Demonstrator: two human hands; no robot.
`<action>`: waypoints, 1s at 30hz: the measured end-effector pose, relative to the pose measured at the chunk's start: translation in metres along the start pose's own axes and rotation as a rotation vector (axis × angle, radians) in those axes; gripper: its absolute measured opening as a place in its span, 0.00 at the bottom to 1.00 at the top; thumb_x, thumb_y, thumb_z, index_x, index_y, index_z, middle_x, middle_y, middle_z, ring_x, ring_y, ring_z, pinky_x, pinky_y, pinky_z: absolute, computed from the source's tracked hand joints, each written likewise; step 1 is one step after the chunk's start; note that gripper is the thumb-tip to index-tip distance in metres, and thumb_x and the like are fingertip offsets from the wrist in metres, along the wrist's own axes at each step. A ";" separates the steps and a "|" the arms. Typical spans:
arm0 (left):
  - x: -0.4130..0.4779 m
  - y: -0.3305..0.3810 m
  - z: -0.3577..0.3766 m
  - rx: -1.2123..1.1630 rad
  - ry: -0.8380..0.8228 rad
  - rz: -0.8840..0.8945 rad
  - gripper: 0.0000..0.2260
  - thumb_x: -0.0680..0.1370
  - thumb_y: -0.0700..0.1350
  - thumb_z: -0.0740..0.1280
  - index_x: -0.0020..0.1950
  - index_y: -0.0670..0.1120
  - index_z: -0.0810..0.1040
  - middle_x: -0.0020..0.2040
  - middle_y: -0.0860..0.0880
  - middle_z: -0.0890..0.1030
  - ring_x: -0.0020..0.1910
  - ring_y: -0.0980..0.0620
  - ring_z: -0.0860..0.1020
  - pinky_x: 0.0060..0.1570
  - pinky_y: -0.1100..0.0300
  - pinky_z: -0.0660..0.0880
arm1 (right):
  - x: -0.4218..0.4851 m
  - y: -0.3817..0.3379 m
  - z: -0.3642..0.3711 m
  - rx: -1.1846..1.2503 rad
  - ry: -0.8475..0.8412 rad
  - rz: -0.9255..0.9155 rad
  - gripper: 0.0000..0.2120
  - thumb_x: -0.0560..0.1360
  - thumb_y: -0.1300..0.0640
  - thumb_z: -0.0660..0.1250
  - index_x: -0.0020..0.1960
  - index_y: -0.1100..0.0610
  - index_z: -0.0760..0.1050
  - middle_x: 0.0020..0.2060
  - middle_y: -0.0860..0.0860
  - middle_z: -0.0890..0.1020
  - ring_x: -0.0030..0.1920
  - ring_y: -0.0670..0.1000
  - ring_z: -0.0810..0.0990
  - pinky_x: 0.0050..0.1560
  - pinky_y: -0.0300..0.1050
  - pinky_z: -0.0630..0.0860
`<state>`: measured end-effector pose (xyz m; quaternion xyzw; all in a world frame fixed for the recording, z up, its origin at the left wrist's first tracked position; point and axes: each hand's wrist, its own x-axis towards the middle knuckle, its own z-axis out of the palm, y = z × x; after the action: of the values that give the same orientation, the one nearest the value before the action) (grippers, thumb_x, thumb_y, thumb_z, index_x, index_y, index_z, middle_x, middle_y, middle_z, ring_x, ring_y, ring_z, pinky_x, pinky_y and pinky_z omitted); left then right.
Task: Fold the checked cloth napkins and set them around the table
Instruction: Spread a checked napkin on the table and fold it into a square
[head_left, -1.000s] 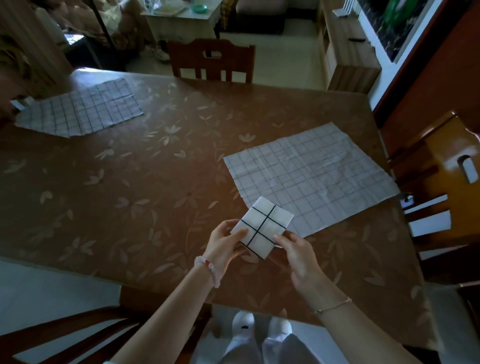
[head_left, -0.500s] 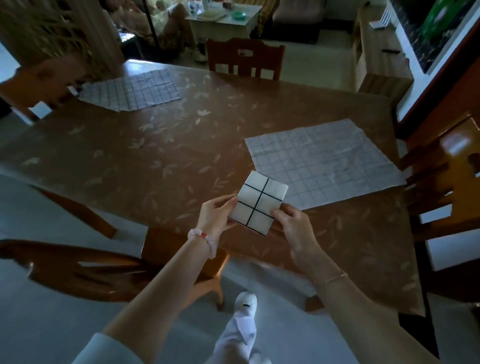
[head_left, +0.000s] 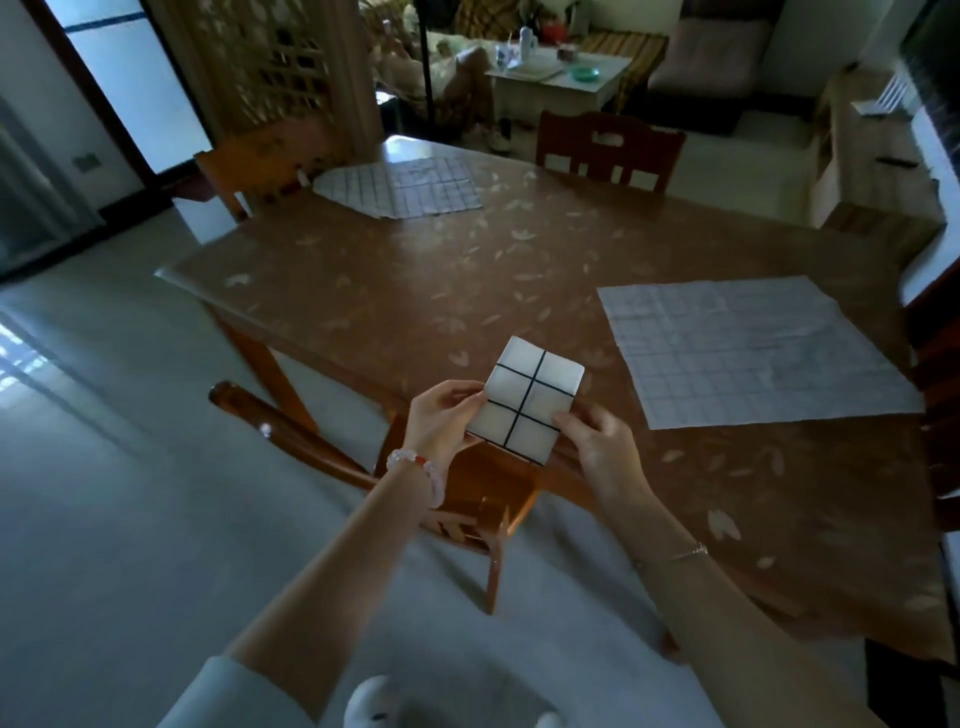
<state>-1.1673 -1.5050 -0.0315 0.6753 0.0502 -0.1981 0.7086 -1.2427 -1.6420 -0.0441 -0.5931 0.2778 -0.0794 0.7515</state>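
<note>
- The table (head_left: 467, 291) has slid to the right of the view over the last second, and floor now fills the left. The person seems to be walking leftwards along the near side rather than standing square to it.
- The unfolded checked napkin (head_left: 748, 348) lies flat on the table's right part, where it was a second ago and untouched; it has yet to be folded.
- The far napkin (head_left: 410, 189) also lies where it was, at the far left corner. It may be partly folded at one corner, though the dim light makes that hard to tell.
- A wooden chair (head_left: 467, 488) has come into view directly beneath the hands.
- The folded napkin (head_left: 527, 397), a small thick square, is held in the air over the table's near edge and the chair; earlier it hung over the tabletop beside the open napkin.
- The left hand (head_left: 441, 421) pinches its left edge, thumb on top and fingers curled beneath; the right hand (head_left: 597, 441) pinches the lower right corner the same way. The grip is unchanged.
- Judging by this, folding of this piece is done and it is being carried to a place setting, probably on the left.
</note>
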 end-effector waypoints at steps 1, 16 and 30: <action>0.002 0.002 -0.015 0.005 0.008 0.011 0.06 0.75 0.37 0.67 0.51 0.39 0.78 0.42 0.46 0.79 0.42 0.53 0.78 0.40 0.59 0.79 | -0.001 0.002 0.015 0.001 -0.007 -0.002 0.07 0.76 0.62 0.64 0.54 0.59 0.75 0.45 0.54 0.83 0.41 0.49 0.83 0.36 0.38 0.79; 0.068 0.031 -0.279 0.061 0.035 0.060 0.04 0.75 0.38 0.67 0.46 0.45 0.80 0.41 0.49 0.81 0.41 0.54 0.79 0.46 0.54 0.79 | -0.004 0.056 0.283 -0.056 0.045 -0.038 0.17 0.75 0.60 0.66 0.63 0.60 0.73 0.52 0.54 0.82 0.49 0.50 0.81 0.47 0.45 0.80; 0.181 0.046 -0.370 0.125 0.047 0.007 0.06 0.76 0.38 0.66 0.44 0.48 0.80 0.44 0.46 0.83 0.47 0.47 0.81 0.51 0.51 0.79 | 0.086 0.066 0.395 -0.141 0.033 0.002 0.11 0.76 0.64 0.63 0.58 0.62 0.76 0.46 0.52 0.82 0.39 0.43 0.81 0.31 0.31 0.75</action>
<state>-0.9131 -1.1815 -0.0806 0.7229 0.0518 -0.1824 0.6644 -0.9824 -1.3272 -0.0771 -0.6429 0.2956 -0.0688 0.7032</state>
